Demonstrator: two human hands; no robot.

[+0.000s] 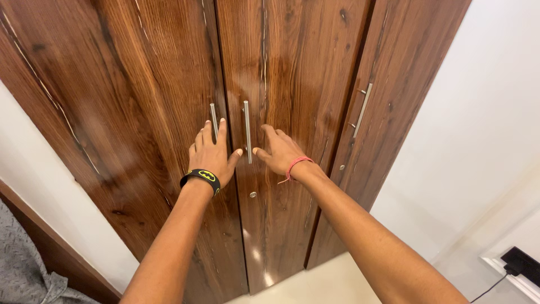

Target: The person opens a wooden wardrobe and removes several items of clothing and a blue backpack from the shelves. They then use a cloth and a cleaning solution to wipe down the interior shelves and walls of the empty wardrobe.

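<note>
Shut wooden wardrobe (140, 84), both hands (211, 152) on doors (292, 73).

Only one view is given, from a camera worn on the head. The wooden wardrobe doors (169, 84) are seen from close up and a little above, tilted down. The floor (315, 284) is seen at the bottom edge, a white wall (484, 112) at the right.

Even, fairly bright indoor light. Soft glare patches lie on the glossy wardrobe doors (169, 84), strongest above the bar handles (247, 132) and near the bottom edge. Both hands cast faint shadows on the wood. Focus is sharp centrally; straight edges lean outward toward the corners from wide-angle distortion.
</note>
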